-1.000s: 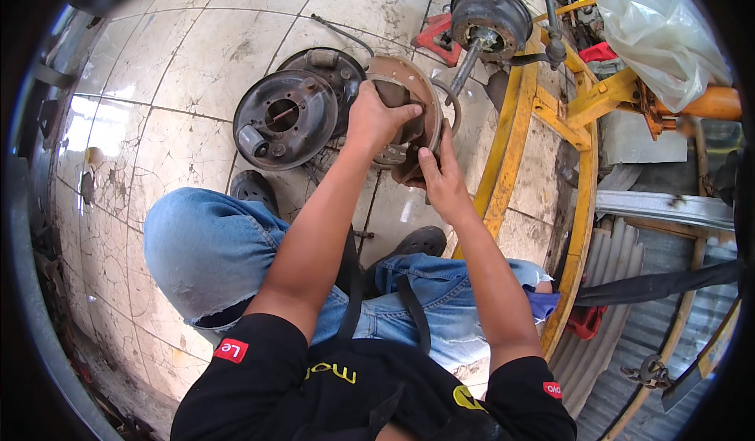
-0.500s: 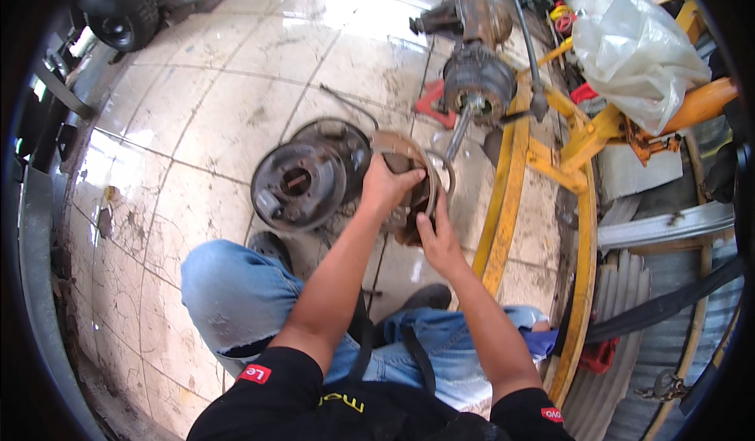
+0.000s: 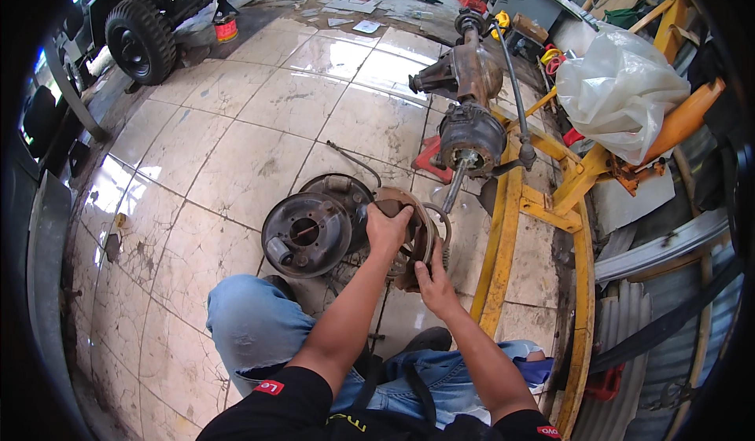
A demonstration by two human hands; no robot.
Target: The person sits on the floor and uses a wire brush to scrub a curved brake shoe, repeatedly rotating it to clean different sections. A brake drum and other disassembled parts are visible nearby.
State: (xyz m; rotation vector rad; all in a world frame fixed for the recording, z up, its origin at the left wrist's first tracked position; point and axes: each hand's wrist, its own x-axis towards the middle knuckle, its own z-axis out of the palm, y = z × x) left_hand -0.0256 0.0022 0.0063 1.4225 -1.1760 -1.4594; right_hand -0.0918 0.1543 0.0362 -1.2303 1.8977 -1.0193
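Well, feed tilted up over the last second; everything near the hands now sits lower in frame. Far left beyond the grip, the vehicle wheel [image 3: 140, 40] now shows whole, red tin [image 3: 226, 29] to its right. Just left of the grip, the front backing plate [image 3: 329, 235] overlaps the rear backing plate [image 3: 358, 203] on the floor, arrangement unchanged.

Left hand [image 3: 385, 230]: closed, thumb over the inner side of the curved brown brake part [image 3: 404, 196], which sits between both hands. Right hand [image 3: 437, 288]: thumb and fingers closed about its near right edge; some fingertips hidden. Same two-handed hold as before, so I read it as handling continuing, nothing released.

Right of and beyond the grip, the axle [image 3: 478, 75] now shows at greater length, drum [image 3: 473, 133] at its near end. Farther right: yellow frame [image 3: 500, 264], then the plastic bag [image 3: 621, 87].
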